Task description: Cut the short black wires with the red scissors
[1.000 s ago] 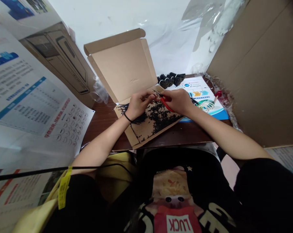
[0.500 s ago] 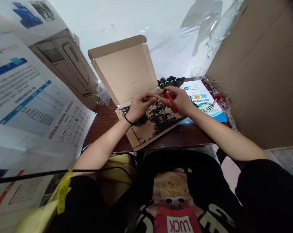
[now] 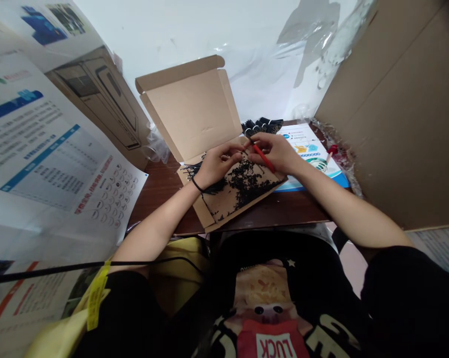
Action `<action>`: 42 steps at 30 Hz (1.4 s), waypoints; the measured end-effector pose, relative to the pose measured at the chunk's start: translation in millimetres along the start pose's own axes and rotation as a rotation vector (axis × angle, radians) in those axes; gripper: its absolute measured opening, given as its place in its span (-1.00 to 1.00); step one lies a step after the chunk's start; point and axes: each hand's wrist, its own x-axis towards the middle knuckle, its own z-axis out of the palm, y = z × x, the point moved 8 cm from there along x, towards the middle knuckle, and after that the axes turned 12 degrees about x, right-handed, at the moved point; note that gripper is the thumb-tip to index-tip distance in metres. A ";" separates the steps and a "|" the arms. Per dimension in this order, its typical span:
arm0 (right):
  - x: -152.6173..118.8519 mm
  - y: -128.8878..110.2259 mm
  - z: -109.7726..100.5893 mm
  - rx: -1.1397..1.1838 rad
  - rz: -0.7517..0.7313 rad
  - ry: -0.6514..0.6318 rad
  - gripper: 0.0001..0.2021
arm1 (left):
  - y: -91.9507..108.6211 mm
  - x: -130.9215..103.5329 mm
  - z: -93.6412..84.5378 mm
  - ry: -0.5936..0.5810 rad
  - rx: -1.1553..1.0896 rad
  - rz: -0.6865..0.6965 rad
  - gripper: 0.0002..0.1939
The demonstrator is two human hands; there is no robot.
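Red-handled tool (image 3: 263, 158), box (image 3: 205, 127) at table edge (image 3: 284, 222)

One left hand (image 3: 217, 164) and one right hand (image 3: 278, 151) — two in all. One red tool (image 3: 263, 158). One open box (image 3: 194, 117) in the middle, one printed box (image 3: 101, 99) at far left. At least three black bundles (image 3: 272, 126) at the far side — overlap hides the exact count. Black scraps (image 3: 244, 185), too many to count. One wristband (image 3: 197, 186), at left. One yellow tag (image 3: 96, 301), near left.
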 end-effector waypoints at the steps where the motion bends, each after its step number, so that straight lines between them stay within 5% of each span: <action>1: 1.8 0.1 -10.7 -0.092 -0.008 0.035 -0.72 | -1.7 0.5 -1.9 0.000 0.033 -0.004 -0.76; 6: 10.5 28.4 -70.9 -0.504 0.056 0.217 -0.77 | -12.0 3.2 -7.3 -0.095 0.294 -0.001 -0.78; 13: 12.2 80.6 -86.1 -0.798 0.190 0.182 -0.72 | -26.7 1.4 -4.3 -0.286 0.589 0.034 -0.80; 18: 6.6 75.4 -82.7 -0.877 0.297 0.185 -0.73 | -30.7 0.6 -13.0 -0.381 0.614 0.028 -0.81; 27: -0.8 25.5 -35.0 -0.805 0.124 0.138 -0.69 | -38.0 -6.7 -5.0 -0.597 0.525 0.092 -0.92; 42: -3.1 26.3 -9.4 -0.864 0.173 -0.026 -0.70 | -29.1 -12.0 -5.2 -0.729 0.677 0.043 -0.87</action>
